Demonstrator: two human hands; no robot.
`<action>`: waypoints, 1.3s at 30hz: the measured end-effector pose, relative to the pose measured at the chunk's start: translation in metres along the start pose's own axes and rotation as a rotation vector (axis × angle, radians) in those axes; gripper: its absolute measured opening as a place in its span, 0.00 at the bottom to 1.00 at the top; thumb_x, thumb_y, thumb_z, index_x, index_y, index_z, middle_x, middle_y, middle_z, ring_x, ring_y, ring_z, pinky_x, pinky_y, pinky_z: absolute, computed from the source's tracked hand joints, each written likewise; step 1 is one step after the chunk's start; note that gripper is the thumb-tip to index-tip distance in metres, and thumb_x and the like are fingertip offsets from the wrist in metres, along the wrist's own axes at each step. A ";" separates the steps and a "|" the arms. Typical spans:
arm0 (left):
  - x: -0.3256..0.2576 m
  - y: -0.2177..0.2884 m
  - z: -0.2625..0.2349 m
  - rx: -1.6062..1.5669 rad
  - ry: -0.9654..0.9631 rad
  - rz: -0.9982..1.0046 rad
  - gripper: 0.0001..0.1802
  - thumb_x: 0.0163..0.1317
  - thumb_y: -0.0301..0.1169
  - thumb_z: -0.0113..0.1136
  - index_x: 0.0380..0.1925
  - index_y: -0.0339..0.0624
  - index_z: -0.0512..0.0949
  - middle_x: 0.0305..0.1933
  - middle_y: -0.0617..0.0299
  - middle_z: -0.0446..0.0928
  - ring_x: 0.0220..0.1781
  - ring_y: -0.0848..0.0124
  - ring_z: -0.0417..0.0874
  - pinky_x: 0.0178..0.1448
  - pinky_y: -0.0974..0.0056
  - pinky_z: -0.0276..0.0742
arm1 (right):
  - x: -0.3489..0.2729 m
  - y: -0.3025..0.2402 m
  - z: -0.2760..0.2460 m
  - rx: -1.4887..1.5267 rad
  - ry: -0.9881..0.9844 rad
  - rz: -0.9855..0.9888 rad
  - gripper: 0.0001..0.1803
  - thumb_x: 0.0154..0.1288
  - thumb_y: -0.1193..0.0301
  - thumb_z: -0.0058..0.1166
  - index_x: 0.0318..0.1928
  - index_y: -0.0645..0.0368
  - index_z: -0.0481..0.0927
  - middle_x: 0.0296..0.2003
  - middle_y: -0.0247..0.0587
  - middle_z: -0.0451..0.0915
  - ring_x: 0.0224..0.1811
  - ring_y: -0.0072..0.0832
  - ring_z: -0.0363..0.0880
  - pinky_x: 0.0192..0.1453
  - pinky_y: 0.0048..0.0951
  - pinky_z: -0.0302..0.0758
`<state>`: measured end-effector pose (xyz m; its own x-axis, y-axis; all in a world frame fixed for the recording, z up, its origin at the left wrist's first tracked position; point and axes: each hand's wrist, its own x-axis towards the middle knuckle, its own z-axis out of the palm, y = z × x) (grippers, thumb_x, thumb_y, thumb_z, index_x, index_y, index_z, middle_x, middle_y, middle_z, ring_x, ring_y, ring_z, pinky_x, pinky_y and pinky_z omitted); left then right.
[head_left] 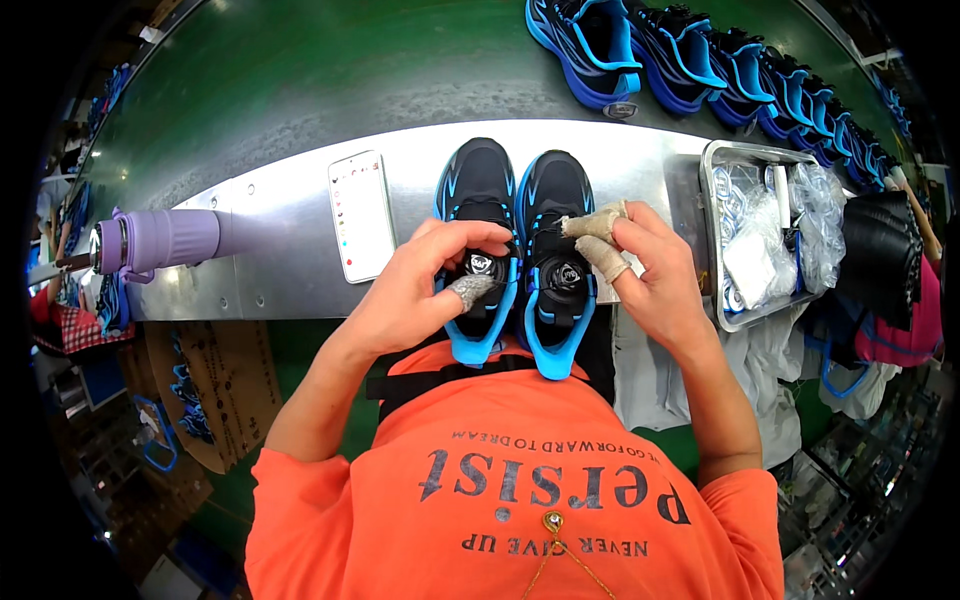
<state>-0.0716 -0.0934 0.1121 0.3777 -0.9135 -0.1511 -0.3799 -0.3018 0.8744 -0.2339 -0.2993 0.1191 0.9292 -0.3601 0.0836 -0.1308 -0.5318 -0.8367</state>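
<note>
Two black and blue sneakers stand side by side before me, toes pointing away. On the tongue of the left sneaker [478, 185] is a round black lacing dial [481, 264]. My left hand [415, 280] curls around that dial, its index finger on the far side and its grey-covered thumb on the near side. The right sneaker [560, 190] has a matching dial [563, 277]. My right hand [650, 270] has its fingers bent close together, with beige covers on the tips. One covered fingertip reaches the lacing of the right sneaker; whether it pinches a lace is unclear.
A white-screened phone [362, 215] lies left of the sneakers on the metal ledge [285, 255]. Farther left lies a purple bottle [172, 238]. At right, a metal tray [712, 230] holds plastic-wrapped parts. Several sneakers [675, 55] line the green surface [400, 60] beyond.
</note>
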 end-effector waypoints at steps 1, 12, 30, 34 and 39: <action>0.000 -0.001 -0.002 0.041 0.015 0.069 0.27 0.54 0.21 0.64 0.57 0.42 0.74 0.52 0.62 0.76 0.48 0.68 0.73 0.52 0.65 0.69 | 0.000 0.000 -0.001 0.005 -0.005 0.022 0.10 0.63 0.75 0.62 0.45 0.60 0.85 0.35 0.43 0.77 0.38 0.37 0.79 0.43 0.31 0.75; 0.002 -0.008 -0.004 -0.058 -0.019 0.065 0.24 0.56 0.25 0.66 0.56 0.42 0.77 0.48 0.65 0.78 0.48 0.69 0.70 0.54 0.66 0.69 | 0.000 0.003 0.001 0.011 -0.022 0.010 0.09 0.63 0.75 0.61 0.45 0.60 0.85 0.36 0.43 0.78 0.38 0.37 0.80 0.43 0.32 0.75; -0.009 0.002 0.024 0.091 0.272 -0.091 0.27 0.51 0.31 0.74 0.52 0.41 0.75 0.50 0.59 0.73 0.52 0.66 0.75 0.57 0.63 0.71 | 0.007 0.010 0.014 0.004 -0.057 -0.009 0.08 0.65 0.73 0.60 0.43 0.60 0.84 0.34 0.45 0.76 0.35 0.40 0.78 0.40 0.35 0.74; -0.005 -0.011 0.014 -0.185 0.114 -0.041 0.25 0.56 0.28 0.69 0.56 0.40 0.77 0.48 0.61 0.78 0.52 0.70 0.76 0.57 0.65 0.69 | 0.014 0.009 0.018 0.020 -0.037 -0.022 0.07 0.65 0.72 0.59 0.42 0.61 0.83 0.34 0.45 0.74 0.35 0.40 0.76 0.39 0.36 0.73; 0.005 -0.021 -0.018 -0.154 -0.112 0.068 0.31 0.56 0.32 0.71 0.61 0.42 0.75 0.53 0.61 0.80 0.56 0.69 0.75 0.61 0.64 0.67 | 0.034 0.022 0.027 -0.029 -0.077 0.002 0.09 0.65 0.72 0.59 0.44 0.60 0.83 0.33 0.44 0.73 0.35 0.40 0.75 0.40 0.37 0.72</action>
<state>-0.0467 -0.0863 0.1015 0.2561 -0.9575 -0.1326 -0.2644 -0.2013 0.9432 -0.1955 -0.3026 0.0886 0.9525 -0.3020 0.0393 -0.1415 -0.5532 -0.8210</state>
